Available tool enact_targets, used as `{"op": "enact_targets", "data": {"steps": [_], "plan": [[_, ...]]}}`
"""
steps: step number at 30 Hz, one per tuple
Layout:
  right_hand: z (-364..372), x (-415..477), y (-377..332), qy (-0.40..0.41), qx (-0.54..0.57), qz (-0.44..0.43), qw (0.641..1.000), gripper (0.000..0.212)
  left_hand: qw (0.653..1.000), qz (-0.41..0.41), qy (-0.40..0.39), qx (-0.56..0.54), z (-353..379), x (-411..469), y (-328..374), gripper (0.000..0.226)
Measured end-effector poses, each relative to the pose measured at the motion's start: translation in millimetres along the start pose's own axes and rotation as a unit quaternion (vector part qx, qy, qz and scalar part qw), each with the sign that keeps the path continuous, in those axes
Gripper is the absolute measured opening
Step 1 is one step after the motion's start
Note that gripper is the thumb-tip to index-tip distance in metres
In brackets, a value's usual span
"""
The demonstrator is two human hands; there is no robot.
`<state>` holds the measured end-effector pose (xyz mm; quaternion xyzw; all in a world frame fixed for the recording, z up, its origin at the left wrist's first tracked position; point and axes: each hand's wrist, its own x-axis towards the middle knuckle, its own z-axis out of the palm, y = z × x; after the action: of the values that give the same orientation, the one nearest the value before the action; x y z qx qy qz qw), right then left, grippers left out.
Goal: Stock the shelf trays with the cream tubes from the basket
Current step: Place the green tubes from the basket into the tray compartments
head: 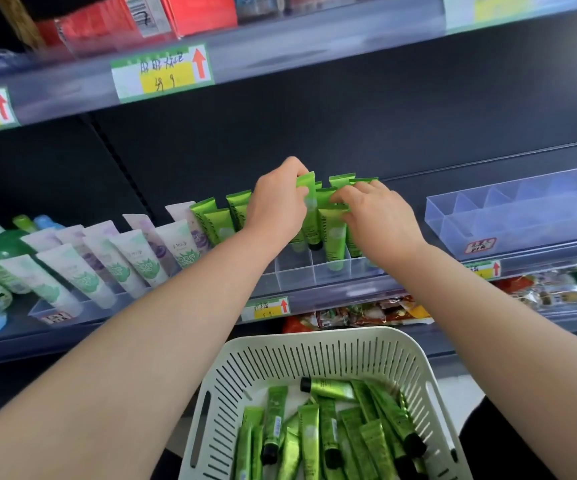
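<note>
Cream tube [311,220], one, pinched in left hand [276,206]

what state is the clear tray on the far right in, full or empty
Empty: the clear tray shows only its bare dividers, nothing stands in any compartment.

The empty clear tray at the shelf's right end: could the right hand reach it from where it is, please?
Probably yes: only bare shelf separates the right hand from the clear tray, whose top is open, though that hand's fingers are on the green cream tubes.
</note>
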<state>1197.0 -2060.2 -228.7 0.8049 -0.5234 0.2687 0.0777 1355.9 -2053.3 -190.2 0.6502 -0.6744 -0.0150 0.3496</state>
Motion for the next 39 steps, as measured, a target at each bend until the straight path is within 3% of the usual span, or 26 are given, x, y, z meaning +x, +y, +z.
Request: {"op": "enact_targets", "data": {"steps": [8,16,26,39], "plan": [[-8.0,-13.2,6.4,0.026,-0.004,-0.015,1.0,0.031,0.995,0.019,-0.091,0.047,23.8,9.4,-0.3,0.031],[-8.0,-22.5,-0.9,0.025,-0.011,-0.022,0.999,0.031,0.997,0.015,-0.069,0.025,12.6,5.1,-5.0,0.04],[4.2,-57.5,-24.7,0.011,-0.017,-0.045,0.999,0.035,0.999,0.026,-0.03,0.016,0.3,-40.9,-28.0,0.034],[80.0,-150.4,-41.3,-0.151,-0.004,-0.056,0.987,0.029,0.989,-0.001,-0.146,0.001,32.1,-151.7,-85.0,0.025]]}}
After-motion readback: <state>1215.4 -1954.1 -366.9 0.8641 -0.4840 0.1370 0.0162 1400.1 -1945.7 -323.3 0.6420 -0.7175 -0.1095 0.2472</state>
